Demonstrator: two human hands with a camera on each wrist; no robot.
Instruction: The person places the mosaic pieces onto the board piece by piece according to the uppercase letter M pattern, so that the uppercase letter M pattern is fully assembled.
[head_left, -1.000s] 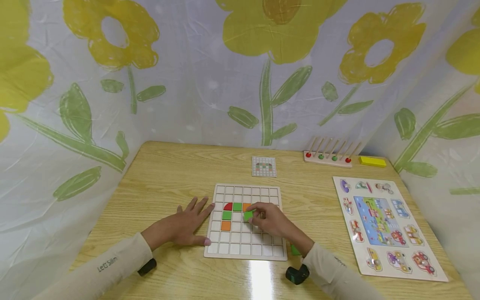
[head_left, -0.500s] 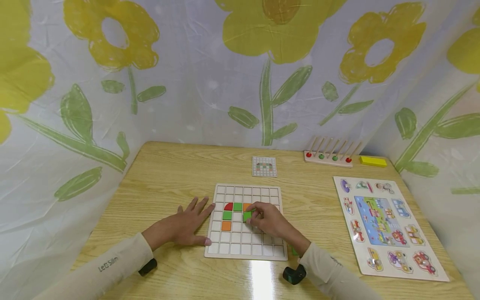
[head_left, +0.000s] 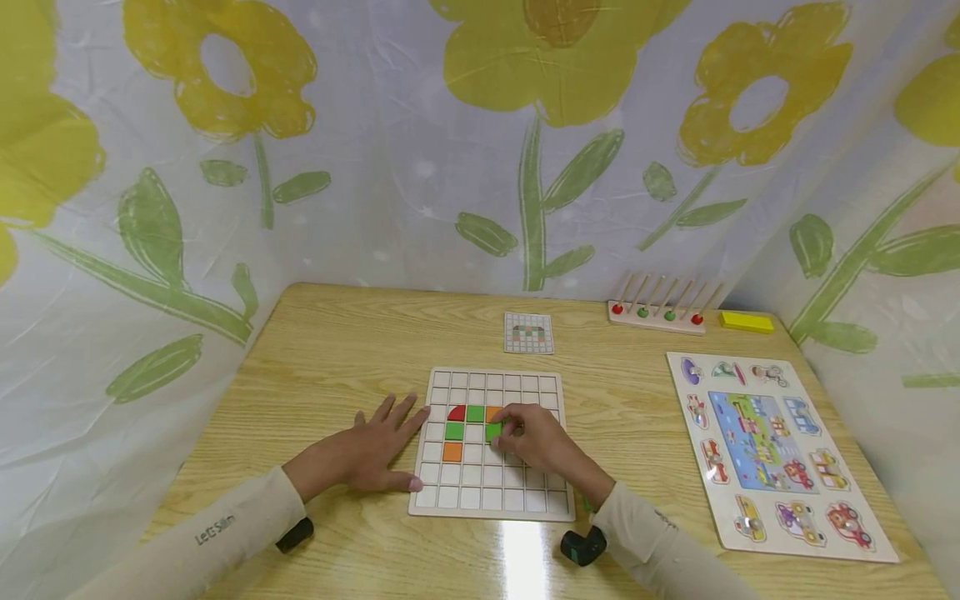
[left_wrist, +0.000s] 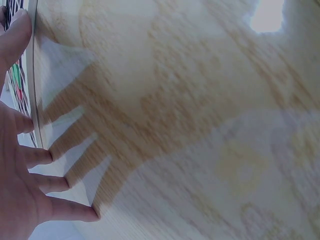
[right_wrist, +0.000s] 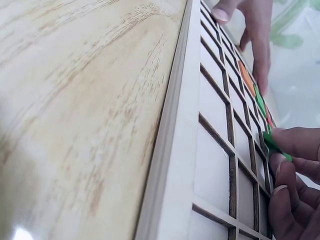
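Note:
A white grid board (head_left: 470, 498) lies flat on the table. My right hand (head_left: 542, 440) pinches a green square tile (head_left: 492, 432) between thumb and fingers over one of its cells. The right wrist view has this green tile (right_wrist: 276, 146) tilted against the grid. Set in cells nearby are a red rounded tile (head_left: 457, 413), a green tile (head_left: 475, 413), a partly covered orange tile (head_left: 492, 412), another green tile (head_left: 453, 431) and an orange tile (head_left: 452, 452). My left hand (head_left: 371, 450) lies spread with straight fingers, its thumb and forefinger touching the board's left edge.
A small pattern card (head_left: 528, 333) lies behind the board. Further right stand a peg rack (head_left: 656, 318) with red and green beads and a yellow block (head_left: 746, 322). A picture puzzle board (head_left: 780, 500) fills the table's right side. Something green (head_left: 588, 504) shows beside my right sleeve.
The green tile in my right hand has tipped and shifted slightly left into its cell area. My right wrist has moved a little left; my left hand stays put.

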